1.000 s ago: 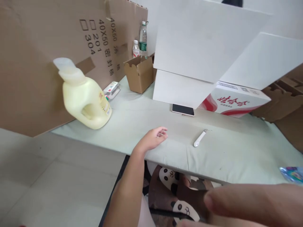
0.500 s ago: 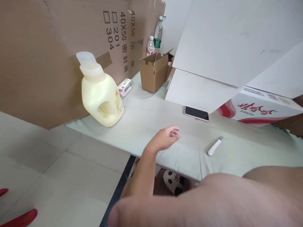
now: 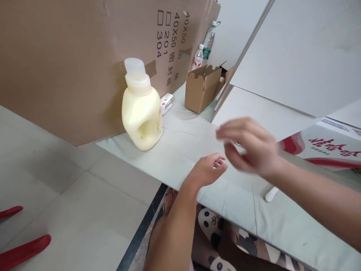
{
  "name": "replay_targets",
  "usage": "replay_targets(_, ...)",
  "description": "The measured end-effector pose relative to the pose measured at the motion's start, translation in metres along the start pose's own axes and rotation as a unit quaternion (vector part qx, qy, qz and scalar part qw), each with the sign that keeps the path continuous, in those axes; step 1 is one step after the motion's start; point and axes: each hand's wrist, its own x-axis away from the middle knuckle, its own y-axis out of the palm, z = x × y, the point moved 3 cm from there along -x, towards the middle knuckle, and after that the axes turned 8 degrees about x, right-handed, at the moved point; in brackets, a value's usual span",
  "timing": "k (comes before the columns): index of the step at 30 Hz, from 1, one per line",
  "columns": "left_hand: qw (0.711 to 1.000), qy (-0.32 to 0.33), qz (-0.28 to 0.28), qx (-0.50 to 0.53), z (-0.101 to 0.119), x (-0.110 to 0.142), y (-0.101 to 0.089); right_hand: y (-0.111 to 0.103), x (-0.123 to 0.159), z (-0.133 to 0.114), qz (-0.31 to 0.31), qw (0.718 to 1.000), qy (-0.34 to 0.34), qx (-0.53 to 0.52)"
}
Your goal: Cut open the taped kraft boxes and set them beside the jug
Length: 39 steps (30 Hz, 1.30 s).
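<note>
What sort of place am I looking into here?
Indoors, perhaps a storeroom or a room at home; I can't tell which. A cloth-covered table, a large cardboard box and a tiled floor suggest it.

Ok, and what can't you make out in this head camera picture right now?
All in the head view:
White handle: far end hidden behind the right forearm.
Right hand: smeared by blur.
White-and-red box: cut off by the right edge.
Red objects: cut off by the left edge.
Jug: label turned aside, print too small to read.
</note>
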Motion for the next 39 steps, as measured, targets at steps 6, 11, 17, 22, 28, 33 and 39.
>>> replay_targets(6, 0.999, -0.039, 0.018, -0.027, 0.001, -0.002, -0.009, 0.093, -0.082, 0.122, -0.068, 0.984, 0.124, 0.107)
replay_targets(11, 0.998, -0.046, 0.019, -0.026, -0.008, -0.008, -0.013, 0.132, -0.135, 0.173, -0.133, 0.965, 0.192, 0.118)
replay_targets(17, 0.999, -0.040, 0.024, -0.022, -0.009, -0.009, -0.015, 0.139, -0.148, 0.183, -0.182, 0.949, 0.210, 0.148)
replay_targets(22, 0.995, 0.026, 0.095, 0.022, -0.002, -0.011, -0.012, 0.116, -0.111, 0.143, -0.146, 0.961, 0.186, 0.146)
replay_targets(28, 0.854, 0.199, 0.471, 0.097, 0.004, 0.010, -0.038, 0.026, -0.001, 0.082, -0.012, 0.987, 0.123, 0.103)
replay_targets(33, 0.853, 0.220, 0.459, 0.111, 0.008, 0.020, -0.041, -0.064, 0.119, 0.024, 0.088, 0.981, 0.113, 0.129)
replay_targets(39, 0.969, 0.196, 0.101, 0.115, 0.019, 0.008, 0.008, -0.080, 0.217, 0.016, 0.143, 0.950, 0.266, 0.078)
